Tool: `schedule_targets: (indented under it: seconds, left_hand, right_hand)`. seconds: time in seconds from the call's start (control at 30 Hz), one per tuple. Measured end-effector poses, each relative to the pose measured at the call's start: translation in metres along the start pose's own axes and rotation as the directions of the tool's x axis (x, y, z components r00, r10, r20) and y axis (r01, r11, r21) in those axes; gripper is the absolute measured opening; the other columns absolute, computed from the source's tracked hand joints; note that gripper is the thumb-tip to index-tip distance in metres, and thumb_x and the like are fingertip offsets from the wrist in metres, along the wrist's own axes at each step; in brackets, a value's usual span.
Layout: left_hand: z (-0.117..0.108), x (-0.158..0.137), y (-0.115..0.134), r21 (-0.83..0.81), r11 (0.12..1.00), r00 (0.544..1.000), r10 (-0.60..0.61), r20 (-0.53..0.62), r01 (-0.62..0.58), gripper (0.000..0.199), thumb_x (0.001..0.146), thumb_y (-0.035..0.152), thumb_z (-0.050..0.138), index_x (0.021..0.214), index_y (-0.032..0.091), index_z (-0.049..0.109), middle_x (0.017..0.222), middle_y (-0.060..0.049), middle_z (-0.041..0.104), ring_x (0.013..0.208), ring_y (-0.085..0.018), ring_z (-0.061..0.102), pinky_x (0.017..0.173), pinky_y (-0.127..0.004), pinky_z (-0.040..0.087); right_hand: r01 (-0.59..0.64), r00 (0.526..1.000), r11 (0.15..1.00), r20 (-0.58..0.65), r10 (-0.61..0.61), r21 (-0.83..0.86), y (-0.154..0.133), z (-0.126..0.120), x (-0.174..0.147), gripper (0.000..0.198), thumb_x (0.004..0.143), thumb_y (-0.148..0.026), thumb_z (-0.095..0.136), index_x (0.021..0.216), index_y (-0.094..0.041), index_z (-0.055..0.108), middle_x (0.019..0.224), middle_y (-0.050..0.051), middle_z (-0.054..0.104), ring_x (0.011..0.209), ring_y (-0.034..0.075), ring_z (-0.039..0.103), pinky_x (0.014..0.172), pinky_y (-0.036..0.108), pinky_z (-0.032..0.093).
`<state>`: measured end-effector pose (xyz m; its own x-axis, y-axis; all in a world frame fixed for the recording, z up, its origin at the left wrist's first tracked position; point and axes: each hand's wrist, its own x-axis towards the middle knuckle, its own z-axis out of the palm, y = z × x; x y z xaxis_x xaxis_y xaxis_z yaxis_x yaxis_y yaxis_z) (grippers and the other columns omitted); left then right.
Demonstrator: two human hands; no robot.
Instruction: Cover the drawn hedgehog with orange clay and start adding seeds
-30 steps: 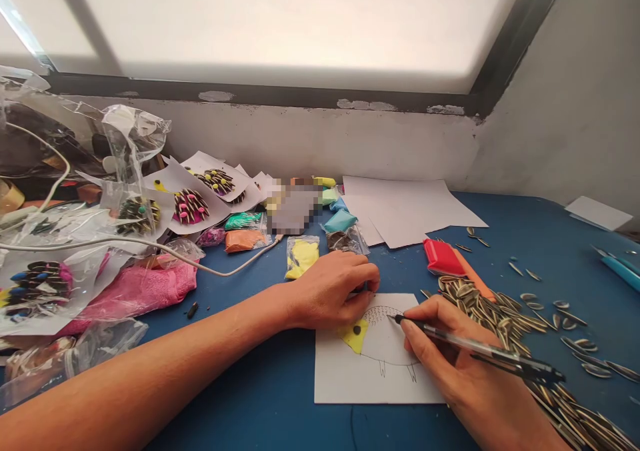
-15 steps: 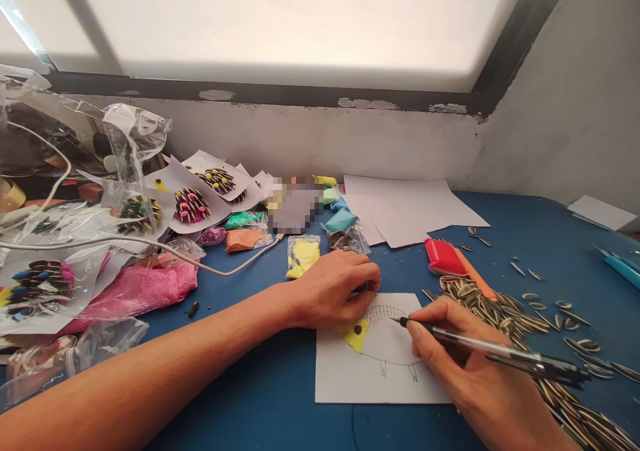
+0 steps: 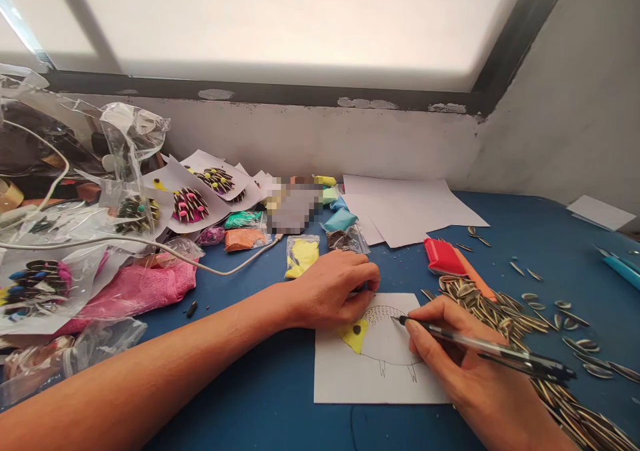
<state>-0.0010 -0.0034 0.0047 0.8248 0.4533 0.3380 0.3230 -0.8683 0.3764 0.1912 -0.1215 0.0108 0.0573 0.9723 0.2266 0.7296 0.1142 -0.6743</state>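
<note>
My right hand (image 3: 475, 371) grips a black pen with a clear barrel (image 3: 493, 348), its tip on the drawing. Under it lies a sheet of white paper (image 3: 350, 378) with an outlined rounded animal. The animal has a yellow pointed face (image 3: 354, 336) with a black dot, two pairs of drawn legs and rows of small strokes along its upper back. My left hand (image 3: 335, 288) rests at the sheet's upper left, fingers curled in and nothing visible in them; its underside is hidden. Just beyond it is a bag of yellow clay (image 3: 303, 256).
Sunflower seeds (image 3: 500, 314) spread over the blue table (image 3: 240, 378) at right, beside a red packet (image 3: 444, 258). White sheets (image 3: 410, 204) lie at the back. Finished seed hedgehogs (image 3: 190, 204), plastic bags and a white cable (image 3: 165, 244) crowd the left.
The rear end of the pen has swung slightly left while its tip stays near the same spot. My left hand has not visibly moved.
</note>
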Motion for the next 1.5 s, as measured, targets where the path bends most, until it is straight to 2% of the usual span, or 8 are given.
schedule_targets:
  seconds: [0.53, 0.73, 0.9, 1.2, 1.5]
  left_hand:
    - [0.001, 0.0, -0.001, -0.013, 1.0, 1.0, -0.003, -0.005, 0.003, 0.005, 0.085, 0.015, 0.052, 0.084, 0.019, 0.055, 0.079, -0.001, 0.059, 0.073, -0.015, 0.049, 0.069, -0.029, 0.036]
    - [0.002, 0.0, 0.0, -0.009, 1.0, 1.0, -0.013, -0.01, 0.013, 0.005, 0.085, 0.015, 0.052, 0.082, 0.019, 0.055, 0.079, 0.0, 0.058, 0.07, -0.014, 0.047, 0.068, -0.029, 0.036]
    - [0.001, 0.0, 0.0, -0.005, 1.0, 1.0, -0.007, -0.007, 0.007, 0.006, 0.085, 0.016, 0.051, 0.082, 0.019, 0.055, 0.079, -0.001, 0.058, 0.071, -0.015, 0.049, 0.067, -0.029, 0.036]
    - [0.001, 0.0, -0.001, -0.012, 1.0, 1.0, -0.003, -0.016, 0.003, 0.005, 0.084, 0.015, 0.051, 0.082, 0.018, 0.055, 0.079, -0.001, 0.058, 0.071, -0.015, 0.048, 0.068, -0.028, 0.035]
    - [0.002, 0.0, -0.002, -0.018, 1.0, 1.0, 0.006, -0.027, -0.007, 0.006, 0.084, 0.014, 0.051, 0.08, 0.018, 0.054, 0.077, 0.0, 0.057, 0.071, -0.014, 0.047, 0.067, -0.029, 0.034]
  right_hand:
    - [0.015, 1.0, 1.0, -0.005, -0.015, 0.001, -0.008, -0.005, 0.003, 0.023, 0.087, -0.044, 0.057, 0.072, -0.028, 0.063, 0.059, -0.003, 0.062, 0.052, 0.014, 0.059, 0.046, 0.024, 0.047]
    - [-0.006, 0.995, 1.0, -0.102, 0.009, 0.031, -0.005, -0.005, -0.002, 0.024, 0.086, -0.045, 0.059, 0.07, -0.028, 0.06, 0.055, -0.004, 0.057, 0.045, 0.013, 0.049, 0.038, 0.025, 0.036]
    - [-0.006, 0.993, 1.0, -0.116, 0.009, 0.026, -0.003, -0.005, -0.006, 0.025, 0.087, -0.046, 0.057, 0.071, -0.027, 0.06, 0.056, -0.004, 0.055, 0.047, 0.012, 0.048, 0.041, 0.025, 0.036]
    - [-0.008, 0.999, 1.0, -0.045, 0.009, 0.012, 0.002, -0.003, -0.008, 0.024, 0.09, -0.047, 0.057, 0.077, -0.027, 0.064, 0.062, -0.004, 0.061, 0.055, 0.013, 0.055, 0.048, 0.025, 0.042]
    - [-0.005, 1.0, 1.0, -0.023, 0.005, -0.004, 0.002, -0.002, -0.004, 0.022, 0.09, -0.046, 0.057, 0.081, -0.028, 0.064, 0.064, -0.005, 0.065, 0.058, 0.014, 0.061, 0.052, 0.023, 0.048]
